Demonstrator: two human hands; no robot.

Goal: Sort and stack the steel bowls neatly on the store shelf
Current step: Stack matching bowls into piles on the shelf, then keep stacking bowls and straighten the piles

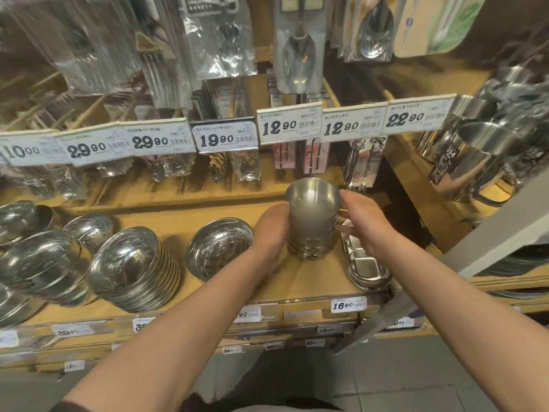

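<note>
On shelf (309,281): hands (both) clasp cup stack (312,221), bowl (219,248) just left.

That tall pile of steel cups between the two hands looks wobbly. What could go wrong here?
The tall stack of nested matte steel cups is narrow, so it could tip if the left hand or right hand lets go unevenly. Falling right, it might hit the divided steel trays; falling left, the shiny steel bowl. A cup could also slide off the wooden shelf edge.

two hands (271,230), seven upper price tags (289,126), one divided tray (364,264).
</note>
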